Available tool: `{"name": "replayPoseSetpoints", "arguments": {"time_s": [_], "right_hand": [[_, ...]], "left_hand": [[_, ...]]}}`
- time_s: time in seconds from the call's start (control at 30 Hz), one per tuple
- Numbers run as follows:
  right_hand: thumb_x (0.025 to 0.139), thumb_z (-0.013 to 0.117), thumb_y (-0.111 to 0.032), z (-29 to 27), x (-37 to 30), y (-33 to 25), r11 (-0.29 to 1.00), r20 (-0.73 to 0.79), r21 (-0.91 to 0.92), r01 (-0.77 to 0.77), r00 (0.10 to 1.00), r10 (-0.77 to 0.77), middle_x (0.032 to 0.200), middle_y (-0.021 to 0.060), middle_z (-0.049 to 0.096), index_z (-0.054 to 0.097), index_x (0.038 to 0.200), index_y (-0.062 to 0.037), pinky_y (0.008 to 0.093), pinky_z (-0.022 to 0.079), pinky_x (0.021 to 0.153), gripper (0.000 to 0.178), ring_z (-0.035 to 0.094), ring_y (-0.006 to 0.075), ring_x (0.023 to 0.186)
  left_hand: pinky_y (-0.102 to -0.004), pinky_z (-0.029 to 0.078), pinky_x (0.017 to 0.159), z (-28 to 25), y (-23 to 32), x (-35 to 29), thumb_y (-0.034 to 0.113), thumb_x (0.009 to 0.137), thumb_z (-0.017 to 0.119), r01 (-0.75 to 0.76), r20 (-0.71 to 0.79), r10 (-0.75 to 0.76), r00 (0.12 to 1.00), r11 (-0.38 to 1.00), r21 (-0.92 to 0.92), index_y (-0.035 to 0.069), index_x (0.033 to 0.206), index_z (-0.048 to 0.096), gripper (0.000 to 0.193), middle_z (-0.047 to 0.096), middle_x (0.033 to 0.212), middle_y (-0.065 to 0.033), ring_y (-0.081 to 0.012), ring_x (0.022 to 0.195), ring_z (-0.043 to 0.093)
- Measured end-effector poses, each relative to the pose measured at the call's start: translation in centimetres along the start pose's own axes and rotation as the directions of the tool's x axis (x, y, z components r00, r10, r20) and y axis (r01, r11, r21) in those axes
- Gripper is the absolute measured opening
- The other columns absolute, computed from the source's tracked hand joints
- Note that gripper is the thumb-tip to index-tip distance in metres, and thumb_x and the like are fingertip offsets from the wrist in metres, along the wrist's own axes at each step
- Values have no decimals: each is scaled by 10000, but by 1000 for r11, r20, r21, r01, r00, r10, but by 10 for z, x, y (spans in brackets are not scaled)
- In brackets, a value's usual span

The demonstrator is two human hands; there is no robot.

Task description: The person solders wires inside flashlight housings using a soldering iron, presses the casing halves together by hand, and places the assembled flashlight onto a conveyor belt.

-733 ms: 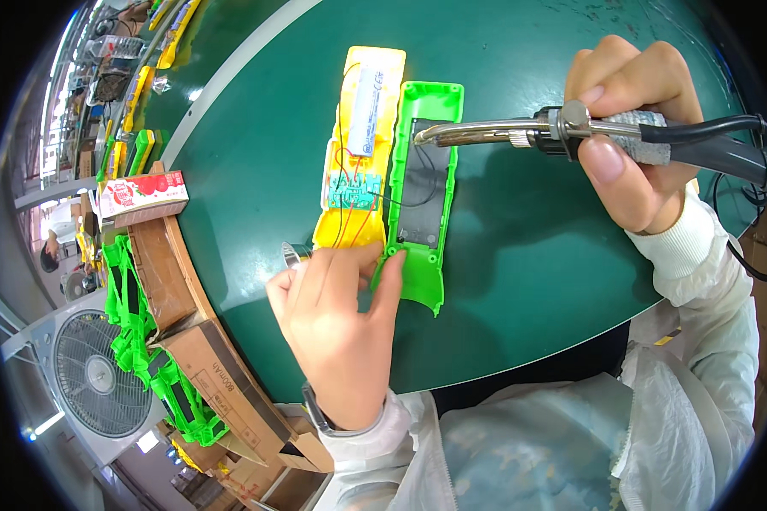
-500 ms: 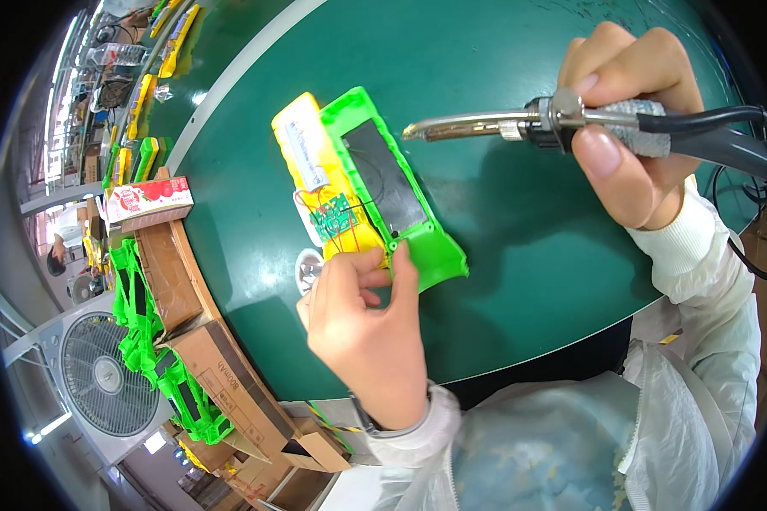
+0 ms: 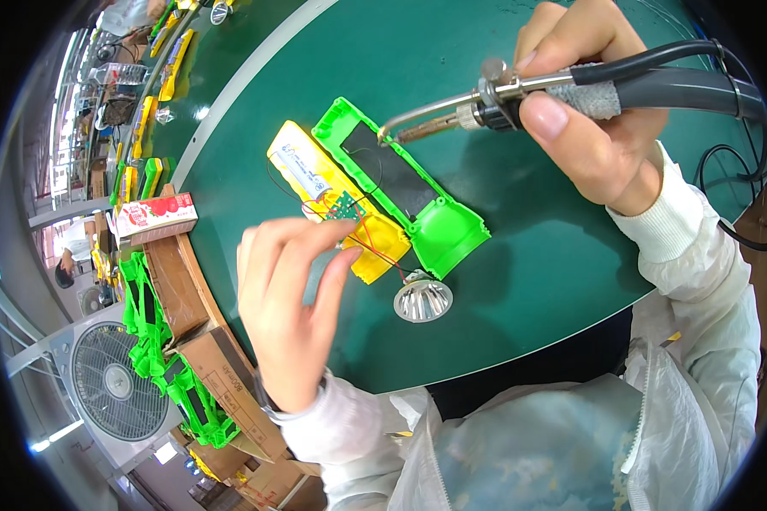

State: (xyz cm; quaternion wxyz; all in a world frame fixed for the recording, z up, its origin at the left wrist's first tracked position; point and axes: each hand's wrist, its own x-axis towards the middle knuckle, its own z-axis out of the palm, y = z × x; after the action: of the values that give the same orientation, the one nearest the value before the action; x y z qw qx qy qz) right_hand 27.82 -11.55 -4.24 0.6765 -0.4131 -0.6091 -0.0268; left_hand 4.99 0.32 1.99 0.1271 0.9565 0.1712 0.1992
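My right hand (image 3: 584, 106) grips a soldering iron (image 3: 520, 94) with a thin metal feed tube alongside; its tip hovers by the far half of an open green plastic shell (image 3: 456, 238) with a black pad (image 3: 392, 175). Joined along that shell's left side lies a yellow shell (image 3: 388, 247) holding a wrapped battery cell (image 3: 302, 170). A small green circuit board (image 3: 343, 207) with red and black wires sits over the yellow shell. My left hand (image 3: 290, 298) pinches at the board's near edge; what lies between fingertips is unclear. A shiny lamp reflector (image 3: 423, 300) rests at the shells' near end, wired to them.
Left of the green table (image 3: 520, 281) stand a red-and-white carton (image 3: 155, 217), cardboard boxes (image 3: 222, 375) with green shells (image 3: 187, 396), and a fan (image 3: 119, 383). More yellow-green units (image 3: 175, 64) line the far left. Black cables (image 3: 733, 162) hang at the right.
The reflector has moved from the yellow shell's left side to its near end. My left hand has shifted left and up to the board. The soldering iron has moved left, its tip now over the green shell.
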Motion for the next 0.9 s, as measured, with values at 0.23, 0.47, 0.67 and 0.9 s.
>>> {"name": "replayPoseSetpoints", "arguments": {"time_s": [0.23, 0.47, 0.67, 0.9], "right_hand": [[755, 604, -174, 0, 3, -25, 963, 37, 88, -256, 967, 254, 697, 52, 435, 417, 839, -40, 244, 316, 485, 245, 355, 92, 559], [695, 634, -170, -5, -7, -38, 933, 168, 117, -340, 933, 319, 699, 53, 435, 422, 861, -64, 254, 306, 494, 289, 359, 120, 540], [673, 663, -174, -5, -4, -47, 889, 185, 89, -448, 885, 428, 657, 18, 422, 436, 834, -91, 248, 296, 489, 290, 356, 111, 531], [663, 699, -138, -10, -2, -42, 881, 267, 90, -464, 864, 427, 683, 41, 473, 441, 850, -67, 249, 350, 480, 326, 396, 115, 527]], "left_hand": [[-302, 419, 654, 11, -26, 30, -44, 614, 683, -342, 123, 364, 923, 925, -167, 35, 787, 625, 199, 643, 799, -56, -213, 738, 566], [-322, 395, 638, 18, -35, 55, -13, 612, 666, -407, 252, 460, 851, 882, -237, 95, 796, 634, 216, 577, 769, -17, -211, 714, 530], [-319, 384, 660, 20, -34, 78, 48, 679, 643, -386, 431, 495, 755, 866, -317, 89, 751, 599, 94, 550, 742, -10, -213, 712, 498], [-305, 375, 690, 30, -37, 76, 75, 675, 638, -463, 443, 540, 715, 842, -278, 93, 682, 559, 82, 484, 708, -8, -185, 734, 471]]}}
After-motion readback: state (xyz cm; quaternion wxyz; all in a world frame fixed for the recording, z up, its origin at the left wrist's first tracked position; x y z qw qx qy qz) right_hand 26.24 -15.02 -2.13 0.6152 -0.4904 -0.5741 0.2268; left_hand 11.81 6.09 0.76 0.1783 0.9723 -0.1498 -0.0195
